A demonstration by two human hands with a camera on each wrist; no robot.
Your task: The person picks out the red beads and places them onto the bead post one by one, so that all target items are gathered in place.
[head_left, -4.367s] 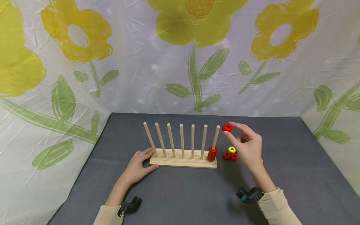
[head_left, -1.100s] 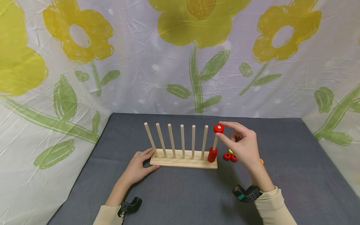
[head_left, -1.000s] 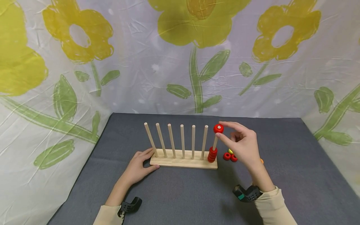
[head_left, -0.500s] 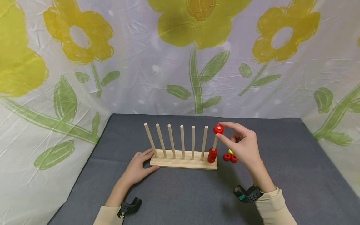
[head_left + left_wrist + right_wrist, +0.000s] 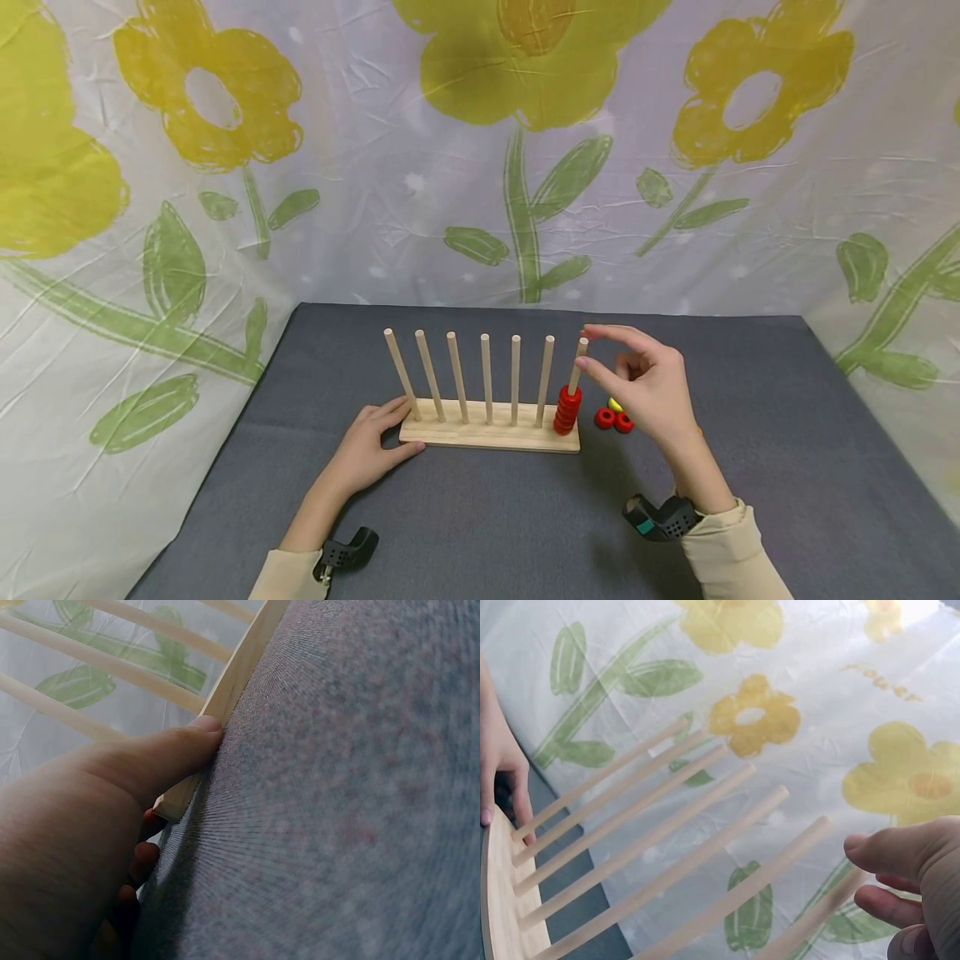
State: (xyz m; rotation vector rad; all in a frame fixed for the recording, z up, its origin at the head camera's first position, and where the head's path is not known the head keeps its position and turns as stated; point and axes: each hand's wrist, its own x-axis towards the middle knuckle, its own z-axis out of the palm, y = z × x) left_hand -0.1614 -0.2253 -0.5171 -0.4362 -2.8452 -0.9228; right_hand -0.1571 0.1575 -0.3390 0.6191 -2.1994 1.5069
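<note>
A wooden peg rack [image 5: 480,434] with a row of upright pegs stands on the dark cloth. Its left end is gripped by my left hand [image 5: 367,442]; the left wrist view shows the thumb [image 5: 169,754] along the base's front edge and the other fingers mostly hidden. Red ring beads [image 5: 567,410] are stacked low on the rightmost peg [image 5: 576,373]. Around that peg's top, thumb and index finger of my right hand [image 5: 652,383] stay spread apart with no bead between them. The right wrist view shows the same hand [image 5: 922,877] beside the peg.
Right of the rack lie two loose red beads [image 5: 604,417] and a yellow bead [image 5: 615,405], partly covered by the right hand. A sliver of orange shows behind the right wrist. A flower-printed sheet [image 5: 360,217] rises behind the dark cloth [image 5: 480,525].
The right hand carried a red bead left to the rightmost peg's top, then let it go. The bead dropped onto the stack, which is now taller. The left hand has stayed put.
</note>
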